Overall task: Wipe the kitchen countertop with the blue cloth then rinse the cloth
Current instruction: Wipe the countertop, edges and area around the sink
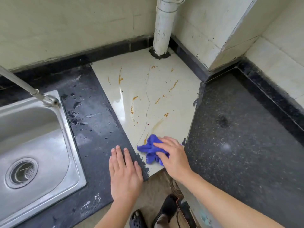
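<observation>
Cloth point(152, 149), blue and crumpled, judged soft, light and best bunched from above, is pressed on the stained tile's point(136, 66) near corner under the right hand's point(171, 156) spread fingers, while the left hand point(125, 170) is laid flat on the black countertop point(98, 129).

Standing by, you see bare arms: the left arm point(115, 214) and the right arm point(230, 203) are uncovered for as much of their length as shows, slim, and narrowing to the wrist. The left hand point(125, 171) and the right hand point(172, 158) are bare too, with long fingers and short, plainly trimmed nails. Lower down, one foot wears a dark clog point(137, 218) with a rounded toe and rows of small round holes punched across it. The other foot is in a dark shoe point(169, 206) with a smooth closed top. Grey-brown fabric point(162, 221) bunches just behind that shoe, too blurred to make out further.
</observation>
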